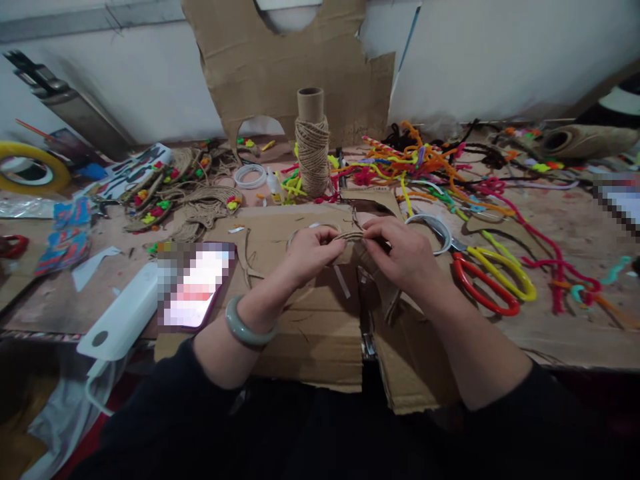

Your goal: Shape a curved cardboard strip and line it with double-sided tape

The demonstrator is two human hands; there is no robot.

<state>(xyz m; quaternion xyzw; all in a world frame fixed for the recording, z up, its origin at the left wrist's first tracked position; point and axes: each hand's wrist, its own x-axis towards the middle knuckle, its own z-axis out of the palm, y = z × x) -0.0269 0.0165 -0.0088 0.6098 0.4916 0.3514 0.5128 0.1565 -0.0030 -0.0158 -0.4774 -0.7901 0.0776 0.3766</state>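
Your left hand [311,255] and right hand [404,259] both pinch the string [351,236]. Pull it gently and lay it flat, so no bit slips loose.

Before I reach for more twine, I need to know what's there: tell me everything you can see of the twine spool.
The twine spool stands upright on the table, beyond the flat cardboard. Its hollow tube, seemingly cardboard, is bare at the top; coarse tan twine wraps it below in slanting turns. Colourful strands lie beside its base. The left hand and right hand are apart from it.
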